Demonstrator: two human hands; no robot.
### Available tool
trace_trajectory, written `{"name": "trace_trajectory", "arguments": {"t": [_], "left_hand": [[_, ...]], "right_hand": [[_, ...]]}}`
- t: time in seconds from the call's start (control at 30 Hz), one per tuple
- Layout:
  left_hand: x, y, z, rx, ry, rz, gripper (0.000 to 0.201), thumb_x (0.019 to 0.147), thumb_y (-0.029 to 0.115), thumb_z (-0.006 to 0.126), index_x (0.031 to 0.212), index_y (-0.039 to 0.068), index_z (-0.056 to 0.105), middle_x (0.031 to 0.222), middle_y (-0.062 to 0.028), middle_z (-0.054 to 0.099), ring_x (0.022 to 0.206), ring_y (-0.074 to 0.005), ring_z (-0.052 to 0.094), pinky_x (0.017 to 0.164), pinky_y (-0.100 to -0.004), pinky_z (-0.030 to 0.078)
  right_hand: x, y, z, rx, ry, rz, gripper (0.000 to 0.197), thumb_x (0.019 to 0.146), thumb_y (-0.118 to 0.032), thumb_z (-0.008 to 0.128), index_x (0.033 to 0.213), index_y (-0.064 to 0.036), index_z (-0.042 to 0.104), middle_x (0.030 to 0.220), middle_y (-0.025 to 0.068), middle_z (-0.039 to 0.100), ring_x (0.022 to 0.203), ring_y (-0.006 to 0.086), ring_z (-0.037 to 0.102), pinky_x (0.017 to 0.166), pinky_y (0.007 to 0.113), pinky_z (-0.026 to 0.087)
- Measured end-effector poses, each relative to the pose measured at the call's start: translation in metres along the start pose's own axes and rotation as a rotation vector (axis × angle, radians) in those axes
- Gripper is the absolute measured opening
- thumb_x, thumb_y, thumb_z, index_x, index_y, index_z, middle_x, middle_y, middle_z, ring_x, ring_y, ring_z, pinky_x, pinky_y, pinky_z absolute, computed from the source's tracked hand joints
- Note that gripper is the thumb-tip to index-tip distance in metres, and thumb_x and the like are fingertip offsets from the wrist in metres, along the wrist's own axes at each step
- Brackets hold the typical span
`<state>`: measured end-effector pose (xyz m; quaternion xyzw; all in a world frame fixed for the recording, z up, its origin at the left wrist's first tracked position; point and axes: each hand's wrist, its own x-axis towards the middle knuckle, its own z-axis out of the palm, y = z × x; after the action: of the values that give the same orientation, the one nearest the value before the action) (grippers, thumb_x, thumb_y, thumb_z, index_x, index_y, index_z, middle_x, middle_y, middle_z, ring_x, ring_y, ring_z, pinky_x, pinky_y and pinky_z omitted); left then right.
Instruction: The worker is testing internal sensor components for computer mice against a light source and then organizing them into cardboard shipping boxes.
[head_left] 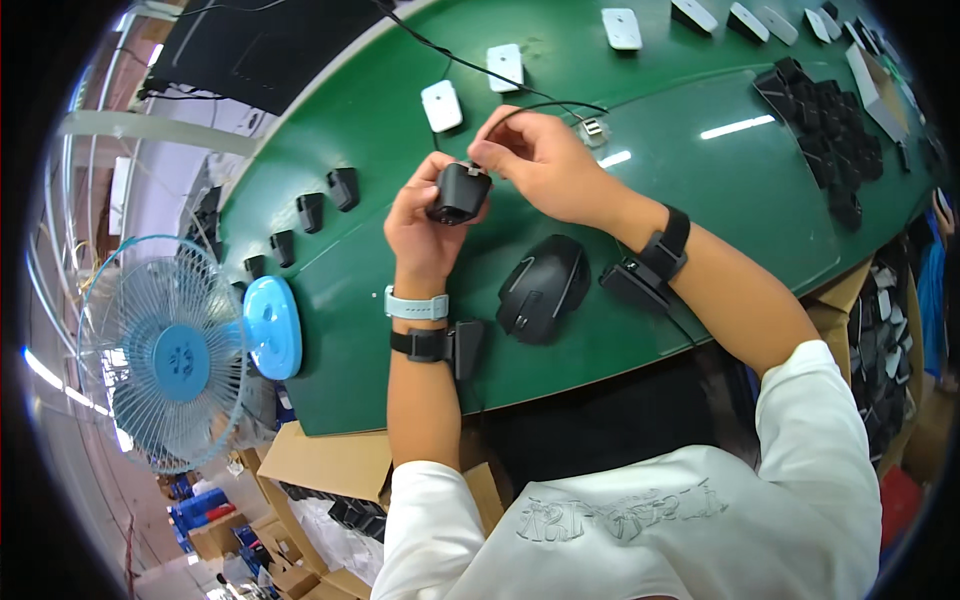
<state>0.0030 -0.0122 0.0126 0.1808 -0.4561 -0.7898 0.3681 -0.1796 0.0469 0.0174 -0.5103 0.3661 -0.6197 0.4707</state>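
Note:
My left hand (425,230) is wrapped round a small black boxy device (460,196), held up over the green table. Its fingers close on the device's sides. My right hand (550,165) pinches the end of a thin black cable (560,103), with a small metal plug touching the device's top edge. Whether the plug is seated cannot be made out. Beyond my hands lie white rounded devices (442,106), and a clear block with USB sockets (593,131) sits just past my right hand. A large black computer mouse (545,290) rests nearer to me, between my forearms.
Several black devices (310,212) stand in a row at the left, near a blue fan (180,362). A pile of black parts (825,145) covers the far right of the green table (370,300). Open cardboard boxes (325,462) with parts stand below the table's near edge.

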Motion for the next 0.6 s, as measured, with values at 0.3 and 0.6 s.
{"name": "trace_trajectory", "arguments": {"t": [0.3, 0.6], "left_hand": [[-0.005, -0.012, 0.009, 0.008, 0.039, 0.012, 0.030, 0.085, 0.026, 0.048, 0.099, 0.000, 0.054, 0.088, -0.0122, 0.059, 0.072, -0.0218, 0.056, 0.061, -0.0324, 0.045], [-0.006, -0.016, 0.009, 0.063, 0.167, 0.031, 0.030, 0.084, 0.028, 0.047, 0.098, 0.003, 0.056, 0.088, -0.0102, 0.059, 0.074, -0.0210, 0.055, 0.061, -0.0328, 0.044]], "right_hand": [[-0.009, 0.005, 0.004, -0.139, 0.107, 0.043, 0.020, 0.098, -0.019, 0.065, 0.098, 0.0007, 0.063, 0.091, 0.0074, 0.068, 0.085, 0.0142, 0.065, 0.079, 0.030, 0.052], [-0.009, 0.005, 0.004, -0.252, 0.045, 0.076, 0.014, 0.098, -0.014, 0.064, 0.100, 0.0000, 0.063, 0.094, 0.0055, 0.067, 0.087, 0.0099, 0.064, 0.080, 0.026, 0.052]]}}
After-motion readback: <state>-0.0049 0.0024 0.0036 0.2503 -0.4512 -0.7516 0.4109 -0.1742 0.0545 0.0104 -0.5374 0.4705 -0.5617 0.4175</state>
